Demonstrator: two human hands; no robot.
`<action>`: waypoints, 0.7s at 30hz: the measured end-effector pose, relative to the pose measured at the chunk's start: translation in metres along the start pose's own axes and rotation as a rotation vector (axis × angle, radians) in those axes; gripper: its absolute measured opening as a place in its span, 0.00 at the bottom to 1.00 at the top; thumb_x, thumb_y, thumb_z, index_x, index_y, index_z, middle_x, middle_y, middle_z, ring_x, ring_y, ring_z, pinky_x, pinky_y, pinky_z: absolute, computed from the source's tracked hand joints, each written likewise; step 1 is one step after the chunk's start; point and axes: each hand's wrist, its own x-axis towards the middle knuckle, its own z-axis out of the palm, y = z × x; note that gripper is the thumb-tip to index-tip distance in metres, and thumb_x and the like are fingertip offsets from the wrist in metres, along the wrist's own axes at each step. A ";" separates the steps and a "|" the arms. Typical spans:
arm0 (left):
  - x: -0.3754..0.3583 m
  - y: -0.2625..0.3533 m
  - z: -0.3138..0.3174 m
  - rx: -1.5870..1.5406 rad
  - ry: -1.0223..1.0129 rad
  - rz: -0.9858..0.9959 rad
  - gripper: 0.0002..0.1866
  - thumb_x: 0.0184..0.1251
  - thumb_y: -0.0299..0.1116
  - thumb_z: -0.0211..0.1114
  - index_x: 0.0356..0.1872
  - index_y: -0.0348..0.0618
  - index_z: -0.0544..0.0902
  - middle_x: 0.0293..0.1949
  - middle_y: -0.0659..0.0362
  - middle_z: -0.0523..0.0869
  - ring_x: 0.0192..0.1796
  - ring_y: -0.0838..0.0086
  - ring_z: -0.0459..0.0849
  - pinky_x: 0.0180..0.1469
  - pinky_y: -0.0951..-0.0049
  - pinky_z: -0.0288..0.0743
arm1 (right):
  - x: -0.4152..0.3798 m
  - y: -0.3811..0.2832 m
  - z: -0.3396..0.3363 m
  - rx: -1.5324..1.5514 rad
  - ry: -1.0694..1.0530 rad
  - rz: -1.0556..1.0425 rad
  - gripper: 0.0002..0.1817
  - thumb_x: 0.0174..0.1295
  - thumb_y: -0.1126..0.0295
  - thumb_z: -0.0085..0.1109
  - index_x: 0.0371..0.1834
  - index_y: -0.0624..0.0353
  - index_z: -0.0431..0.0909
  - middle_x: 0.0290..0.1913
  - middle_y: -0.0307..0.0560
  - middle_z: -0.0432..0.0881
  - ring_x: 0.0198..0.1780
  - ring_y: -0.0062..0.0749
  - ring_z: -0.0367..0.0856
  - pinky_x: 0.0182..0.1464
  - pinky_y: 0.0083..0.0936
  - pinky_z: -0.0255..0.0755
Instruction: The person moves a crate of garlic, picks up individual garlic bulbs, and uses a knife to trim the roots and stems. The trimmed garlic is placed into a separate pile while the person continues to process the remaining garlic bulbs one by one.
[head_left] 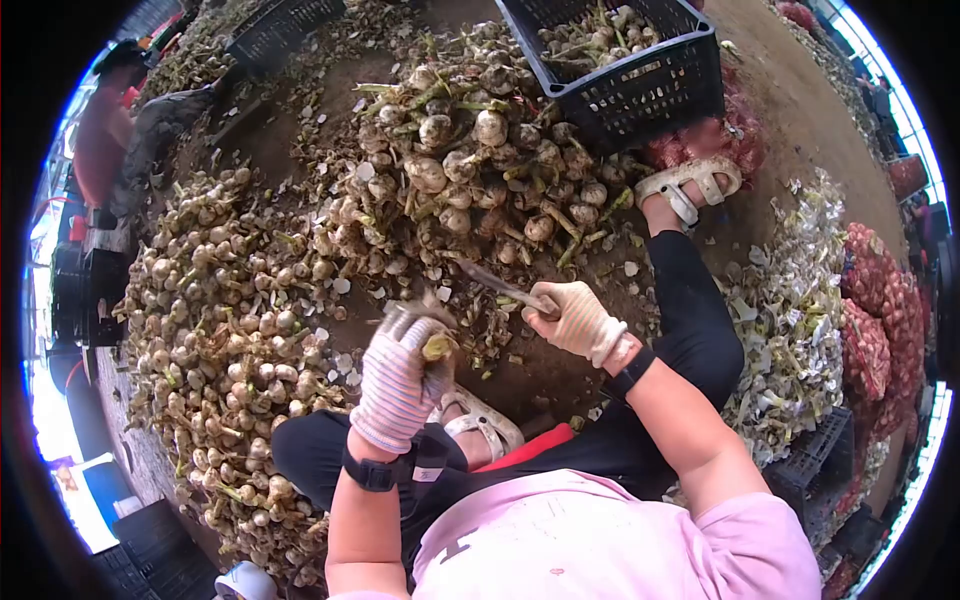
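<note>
Pink-sleeved, seated low, legs folded. Left hand [398,375], gloved, wrapped around a garlic bulb [436,347], stalk end up toward the blade. Right hand [578,320] clenched on a knife [497,286]. Beyond: garlic heap [450,170] within reach, black crate [630,70] behind.

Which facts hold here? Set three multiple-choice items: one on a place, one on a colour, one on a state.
1. Where is the black crate?
A. beyond the garlic pile
B. on the person's lap
C. behind the person

2. What colour is the shirt?
A. green
B. pink
C. black

3. What does the right hand hold?
A. nothing
B. a bottle
C. a blade

Key: 1 A, the crate stands past the heap; 2 B, the cloth is pink; 3 C, the gloved fist grips the handle, while the left hand clasps a garlic stalk.
</note>
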 end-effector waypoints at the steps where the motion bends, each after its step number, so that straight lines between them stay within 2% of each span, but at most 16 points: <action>1: 0.001 0.006 -0.002 0.050 0.124 0.032 0.14 0.45 0.30 0.65 0.37 0.45 0.81 0.39 0.54 0.81 0.49 0.59 0.76 0.49 0.62 0.70 | -0.002 -0.006 0.000 0.124 0.013 -0.028 0.06 0.51 0.70 0.60 0.30 0.59 0.76 0.19 0.45 0.77 0.21 0.31 0.76 0.27 0.27 0.71; 2: 0.000 0.016 -0.007 0.188 0.125 0.019 0.17 0.45 0.30 0.66 0.41 0.46 0.81 0.38 0.54 0.81 0.51 0.58 0.75 0.50 0.62 0.69 | -0.006 -0.013 0.001 0.123 0.006 -0.033 0.06 0.51 0.70 0.60 0.30 0.59 0.76 0.19 0.45 0.77 0.21 0.31 0.76 0.27 0.27 0.71; 3: 0.002 0.024 -0.013 0.326 0.123 0.014 0.20 0.45 0.30 0.67 0.45 0.47 0.81 0.36 0.55 0.82 0.52 0.57 0.74 0.52 0.62 0.69 | -0.009 -0.021 0.000 0.183 -0.031 0.021 0.06 0.52 0.70 0.60 0.30 0.59 0.76 0.19 0.43 0.76 0.22 0.26 0.74 0.27 0.25 0.70; 4: 0.006 0.027 -0.017 0.335 0.142 0.075 0.24 0.46 0.30 0.69 0.50 0.49 0.80 0.34 0.56 0.83 0.46 0.58 0.78 0.48 0.65 0.71 | -0.009 -0.030 -0.001 0.241 -0.062 0.074 0.06 0.53 0.70 0.59 0.30 0.60 0.76 0.19 0.41 0.76 0.22 0.20 0.72 0.27 0.23 0.69; 5: 0.006 0.031 -0.016 0.337 0.145 0.086 0.24 0.46 0.30 0.69 0.50 0.49 0.80 0.34 0.56 0.83 0.46 0.58 0.78 0.48 0.65 0.71 | -0.009 -0.018 0.010 0.422 -0.109 0.104 0.06 0.54 0.70 0.59 0.30 0.60 0.76 0.21 0.37 0.76 0.25 0.15 0.71 0.28 0.20 0.68; 7: 0.002 0.040 -0.012 -0.017 0.214 -0.148 0.22 0.50 0.33 0.70 0.50 0.46 0.80 0.33 0.56 0.83 0.36 0.65 0.82 0.41 0.70 0.75 | -0.013 -0.016 0.012 0.605 -0.275 0.271 0.06 0.54 0.69 0.59 0.29 0.60 0.76 0.23 0.34 0.76 0.26 0.15 0.70 0.28 0.19 0.66; 8: 0.001 0.044 -0.009 -0.015 0.205 -0.144 0.22 0.50 0.33 0.70 0.50 0.46 0.80 0.33 0.56 0.83 0.36 0.65 0.82 0.41 0.70 0.75 | -0.016 -0.028 0.006 0.626 -0.356 0.291 0.06 0.55 0.68 0.58 0.29 0.59 0.76 0.23 0.31 0.75 0.25 0.15 0.69 0.27 0.17 0.65; 11: -0.001 0.054 0.002 -1.050 0.328 -0.519 0.20 0.55 0.28 0.67 0.51 0.35 0.77 0.38 0.56 0.84 0.37 0.75 0.83 0.40 0.74 0.77 | -0.023 -0.069 -0.014 0.593 -0.442 0.423 0.06 0.55 0.68 0.58 0.27 0.59 0.75 0.22 0.32 0.75 0.25 0.15 0.69 0.27 0.17 0.65; 12: -0.002 0.051 -0.001 -1.173 0.242 -0.533 0.21 0.55 0.23 0.63 0.52 0.33 0.76 0.44 0.54 0.83 0.42 0.74 0.82 0.45 0.75 0.76 | -0.024 -0.071 -0.018 0.695 -0.441 0.462 0.08 0.54 0.67 0.59 0.26 0.60 0.75 0.23 0.33 0.76 0.25 0.15 0.70 0.28 0.18 0.66; 13: -0.003 0.051 -0.003 -1.173 0.235 -0.534 0.21 0.55 0.23 0.63 0.52 0.33 0.76 0.44 0.54 0.83 0.42 0.74 0.82 0.45 0.75 0.76 | -0.024 -0.065 -0.016 0.698 -0.436 0.465 0.08 0.54 0.67 0.59 0.26 0.60 0.75 0.23 0.33 0.76 0.25 0.15 0.70 0.28 0.18 0.66; 15: -0.007 0.048 -0.010 -1.376 0.066 -0.545 0.21 0.55 0.20 0.59 0.54 0.33 0.74 0.47 0.52 0.81 0.47 0.73 0.81 0.48 0.76 0.75 | -0.022 -0.042 -0.004 0.630 -0.285 0.236 0.11 0.53 0.65 0.61 0.26 0.62 0.74 0.23 0.34 0.76 0.25 0.17 0.70 0.28 0.19 0.66; 16: -0.009 0.041 -0.011 -1.363 -0.012 -0.563 0.24 0.55 0.19 0.59 0.56 0.35 0.71 0.49 0.52 0.79 0.50 0.71 0.79 0.52 0.72 0.74 | -0.021 -0.042 -0.001 0.585 -0.213 0.196 0.11 0.53 0.64 0.61 0.26 0.61 0.75 0.22 0.39 0.76 0.24 0.19 0.69 0.29 0.21 0.67; 17: -0.012 0.038 -0.007 -1.360 -0.012 -0.567 0.24 0.55 0.19 0.59 0.56 0.35 0.71 0.49 0.52 0.79 0.50 0.71 0.79 0.52 0.72 0.74 | -0.021 -0.042 -0.002 0.589 -0.214 0.197 0.11 0.53 0.64 0.61 0.26 0.61 0.75 0.22 0.39 0.76 0.24 0.19 0.69 0.29 0.21 0.67; 19: -0.014 0.040 0.000 -1.153 -0.016 -0.641 0.26 0.54 0.19 0.59 0.58 0.37 0.68 0.48 0.53 0.79 0.49 0.68 0.80 0.54 0.67 0.73 | -0.022 -0.048 -0.008 0.262 -0.179 0.098 0.09 0.52 0.65 0.60 0.28 0.59 0.75 0.23 0.47 0.78 0.23 0.29 0.75 0.30 0.26 0.70; 20: -0.012 0.042 0.004 -1.124 -0.022 -0.645 0.28 0.54 0.19 0.58 0.59 0.38 0.65 0.48 0.52 0.78 0.48 0.67 0.80 0.54 0.66 0.73 | -0.022 -0.052 -0.011 0.265 -0.180 0.098 0.09 0.52 0.65 0.60 0.28 0.59 0.75 0.23 0.47 0.78 0.23 0.29 0.75 0.30 0.26 0.70; 21: -0.013 0.036 0.010 -1.122 -0.023 -0.647 0.28 0.54 0.19 0.58 0.59 0.38 0.65 0.48 0.52 0.78 0.48 0.67 0.80 0.54 0.66 0.73 | -0.022 -0.055 -0.014 0.095 -0.149 0.042 0.09 0.51 0.65 0.60 0.29 0.58 0.75 0.24 0.50 0.78 0.25 0.37 0.77 0.30 0.29 0.71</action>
